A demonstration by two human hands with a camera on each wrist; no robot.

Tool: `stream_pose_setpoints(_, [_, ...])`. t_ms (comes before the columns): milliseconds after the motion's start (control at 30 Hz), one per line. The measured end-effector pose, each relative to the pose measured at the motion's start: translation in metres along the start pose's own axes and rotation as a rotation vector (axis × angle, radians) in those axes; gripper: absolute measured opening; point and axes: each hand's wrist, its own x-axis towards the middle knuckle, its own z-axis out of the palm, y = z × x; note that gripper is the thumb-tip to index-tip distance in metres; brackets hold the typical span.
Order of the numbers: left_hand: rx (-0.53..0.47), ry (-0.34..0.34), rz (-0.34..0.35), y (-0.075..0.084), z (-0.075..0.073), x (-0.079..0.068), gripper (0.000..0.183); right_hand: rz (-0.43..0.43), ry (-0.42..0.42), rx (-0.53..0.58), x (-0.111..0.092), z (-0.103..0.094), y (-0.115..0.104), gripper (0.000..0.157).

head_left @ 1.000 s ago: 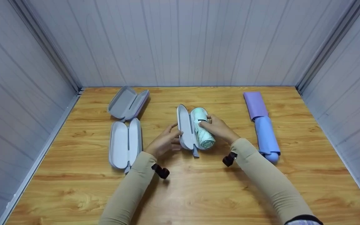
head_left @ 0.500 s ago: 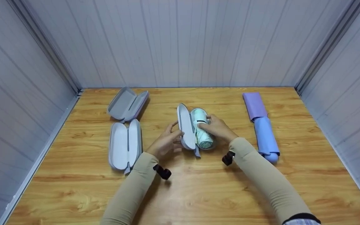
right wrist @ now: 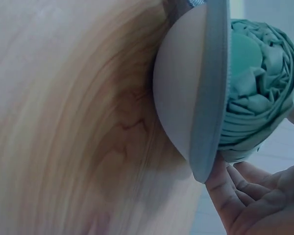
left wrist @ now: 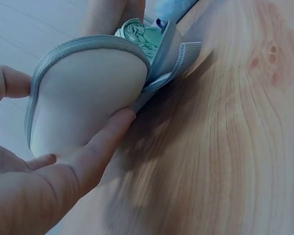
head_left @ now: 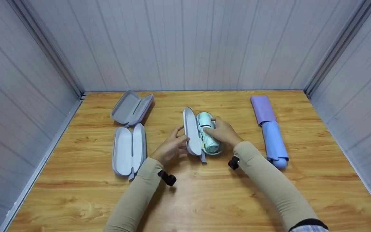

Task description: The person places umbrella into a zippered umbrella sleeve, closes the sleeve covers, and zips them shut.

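A white, grey-rimmed zip case [head_left: 191, 139] lies open on the table. Its right half holds a mint-green folded umbrella [head_left: 210, 143], whose gathered end [right wrist: 264, 83] bulges above the rim in the right wrist view. My left hand [head_left: 170, 147] grips the left half, with the thumb at its rim and fingers against the outer shell [left wrist: 88, 98]. My right hand [head_left: 224, 131] holds the umbrella, thumb on top and fingers at its right side. In the right wrist view the fingers [right wrist: 223, 188] also reach the case's rim.
At the left, an open white case [head_left: 123, 151] lies in front of an open grey case with a lilac shell [head_left: 124, 108]. A purple folded umbrella [head_left: 262, 109] and a blue folded umbrella [head_left: 274, 140] lie end to end at the right. Panelled walls [head_left: 185, 45] enclose the table.
The mint umbrella has shifted slightly and sits lower inside the case's right half. My right hand has moved a little left with it. The left hand keeps its hold on the case.
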Motion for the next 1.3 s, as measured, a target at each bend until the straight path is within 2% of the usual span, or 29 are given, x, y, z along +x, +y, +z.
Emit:
stream_pose_setpoints(167, [-0.016, -0.016, -0.034, 0.001, 0.001, -0.002, 0.08, -0.009, 0.022, -0.007, 0.001, 0.0, 0.002, 0.067])
stream_pose_setpoints(433, [-0.014, -0.004, -0.051, 0.002, 0.003, -0.002, 0.08, -0.039, -0.012, -0.004, 0.001, -0.007, 0.003, 0.061])
stream_pose_setpoints(633, [0.013, 0.018, -0.065, 0.002, 0.006, -0.003, 0.08, -0.084, 0.008, 0.027, 0.002, -0.012, 0.012, 0.047])
stream_pose_setpoints(767, [0.014, 0.034, -0.092, 0.003, 0.007, -0.004, 0.077, -0.048, -0.012, 0.107, 0.003, -0.017, 0.021, 0.041])
stream_pose_setpoints(900, [0.023, 0.029, -0.088, 0.004, 0.007, -0.004, 0.073, 0.013, -0.061, 0.181, 0.007, -0.021, 0.03, 0.04])
stream_pose_setpoints(1067, [0.033, 0.016, -0.064, 0.003, 0.005, -0.003, 0.073, 0.018, -0.113, 0.211, 0.01, -0.025, 0.036, 0.042])
stream_pose_setpoints(1300, [0.031, 0.054, -0.104, 0.005, 0.004, -0.003, 0.075, 0.011, -0.156, 0.215, 0.008, -0.028, 0.037, 0.042])
